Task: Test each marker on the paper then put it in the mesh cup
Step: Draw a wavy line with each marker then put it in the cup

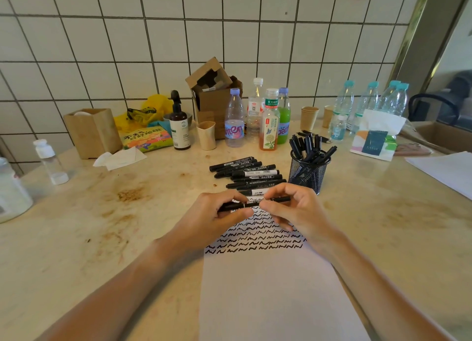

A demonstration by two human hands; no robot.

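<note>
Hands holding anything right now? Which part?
One black marker, held level above the paper. Left hand grips its left end, right hand pinches the right half; the right tip sticks out past the fingers.

Two bare forearms are showing from the bottom corners, with no sleeves covering them up to the frame's edge. The left hand (pixel 217 213) and the right hand (pixel 293 210) are wearing nothing: no gloves, rings, watch or bracelet. The fingernails are showing short and unpainted.
</note>
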